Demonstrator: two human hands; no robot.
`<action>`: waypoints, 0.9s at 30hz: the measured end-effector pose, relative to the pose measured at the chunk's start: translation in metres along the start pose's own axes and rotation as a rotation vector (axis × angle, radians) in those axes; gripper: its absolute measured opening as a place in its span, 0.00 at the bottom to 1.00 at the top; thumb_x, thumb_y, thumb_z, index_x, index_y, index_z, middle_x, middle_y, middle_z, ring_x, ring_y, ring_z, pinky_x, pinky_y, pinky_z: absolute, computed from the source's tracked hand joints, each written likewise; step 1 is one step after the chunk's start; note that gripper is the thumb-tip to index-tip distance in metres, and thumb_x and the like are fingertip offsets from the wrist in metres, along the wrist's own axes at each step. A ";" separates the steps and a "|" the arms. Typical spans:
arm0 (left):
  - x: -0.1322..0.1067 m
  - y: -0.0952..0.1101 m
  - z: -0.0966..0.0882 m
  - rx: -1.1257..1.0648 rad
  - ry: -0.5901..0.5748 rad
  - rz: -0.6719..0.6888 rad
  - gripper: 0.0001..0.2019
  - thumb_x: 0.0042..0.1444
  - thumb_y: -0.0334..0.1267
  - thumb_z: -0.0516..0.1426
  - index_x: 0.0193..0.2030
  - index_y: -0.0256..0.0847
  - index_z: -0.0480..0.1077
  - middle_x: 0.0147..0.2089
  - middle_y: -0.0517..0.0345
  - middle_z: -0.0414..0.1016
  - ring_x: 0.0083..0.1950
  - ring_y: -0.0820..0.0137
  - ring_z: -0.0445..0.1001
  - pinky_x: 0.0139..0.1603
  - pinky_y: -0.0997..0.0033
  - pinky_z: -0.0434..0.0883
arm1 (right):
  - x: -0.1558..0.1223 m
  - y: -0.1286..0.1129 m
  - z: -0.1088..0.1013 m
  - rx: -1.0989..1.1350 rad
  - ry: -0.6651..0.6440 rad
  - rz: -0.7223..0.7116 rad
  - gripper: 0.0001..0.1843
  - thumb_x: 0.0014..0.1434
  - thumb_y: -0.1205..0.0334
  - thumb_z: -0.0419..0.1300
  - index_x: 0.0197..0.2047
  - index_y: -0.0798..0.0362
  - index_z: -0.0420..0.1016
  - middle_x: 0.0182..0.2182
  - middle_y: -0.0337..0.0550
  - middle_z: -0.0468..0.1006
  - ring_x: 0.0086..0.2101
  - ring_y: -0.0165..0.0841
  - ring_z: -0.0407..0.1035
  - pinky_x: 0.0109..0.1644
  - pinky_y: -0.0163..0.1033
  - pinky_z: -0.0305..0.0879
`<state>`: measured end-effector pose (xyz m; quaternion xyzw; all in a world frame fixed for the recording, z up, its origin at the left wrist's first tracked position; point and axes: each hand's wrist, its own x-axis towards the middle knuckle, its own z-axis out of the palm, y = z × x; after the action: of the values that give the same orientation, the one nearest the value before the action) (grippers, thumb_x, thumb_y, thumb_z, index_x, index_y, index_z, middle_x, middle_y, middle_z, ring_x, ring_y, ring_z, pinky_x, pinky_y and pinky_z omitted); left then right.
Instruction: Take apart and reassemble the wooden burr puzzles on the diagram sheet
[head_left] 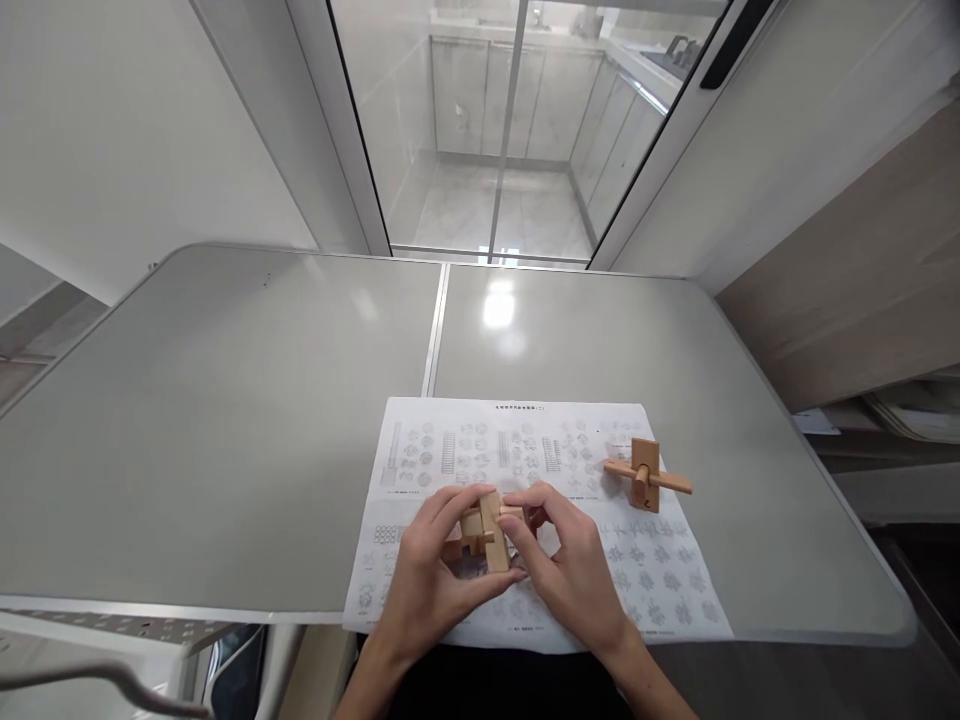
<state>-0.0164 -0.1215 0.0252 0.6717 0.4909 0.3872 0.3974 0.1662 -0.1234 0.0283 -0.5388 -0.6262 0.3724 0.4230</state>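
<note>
Between my hands, above the printed sheet [420, 420], is a wooden interlocking puzzle [493, 535] of several notched light-brown pieces. My left hand [431, 570] wraps round its left side, with the thumb beneath and the index finger at the top. The fingers of my right hand [566, 560] pinch a small block at the puzzle's right side. Part of the puzzle is hidden behind my fingers. To the right, a second group of crossed wooden pieces [645, 475] rests on the sheet, apart from both hands.
The grey table [225, 430] has rounded corners and a metal seam [435, 335] down its middle. Beyond its far edge stands a framed glass door [502, 130]. At the right are wooden shelves [885, 420] with papers on them.
</note>
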 end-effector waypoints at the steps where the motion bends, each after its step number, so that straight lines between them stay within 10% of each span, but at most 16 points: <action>1: 0.001 0.001 -0.001 -0.060 -0.013 -0.034 0.33 0.51 0.43 0.75 0.63 0.53 0.73 0.57 0.52 0.80 0.54 0.57 0.81 0.49 0.60 0.84 | 0.000 0.000 0.000 -0.001 -0.007 -0.028 0.06 0.73 0.58 0.59 0.45 0.49 0.75 0.30 0.38 0.74 0.30 0.34 0.70 0.34 0.39 0.70; 12: 0.001 0.001 -0.022 -0.367 -0.129 -0.324 0.33 0.42 0.47 0.77 0.58 0.48 0.80 0.55 0.50 0.84 0.53 0.53 0.82 0.54 0.54 0.82 | 0.003 -0.003 -0.007 -0.059 -0.095 -0.382 0.09 0.73 0.68 0.60 0.54 0.46 0.73 0.38 0.43 0.80 0.34 0.36 0.74 0.35 0.41 0.74; 27: 0.002 0.009 -0.050 -0.350 -0.393 -0.356 0.25 0.47 0.50 0.72 0.53 0.50 0.82 0.47 0.56 0.83 0.49 0.56 0.78 0.53 0.56 0.78 | -0.002 -0.015 -0.019 -0.072 -0.212 -0.505 0.11 0.70 0.71 0.65 0.53 0.48 0.76 0.40 0.44 0.86 0.35 0.37 0.79 0.37 0.41 0.75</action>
<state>-0.0582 -0.1134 0.0528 0.5588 0.4404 0.2529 0.6556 0.1787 -0.1269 0.0491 -0.3384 -0.7942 0.2869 0.4153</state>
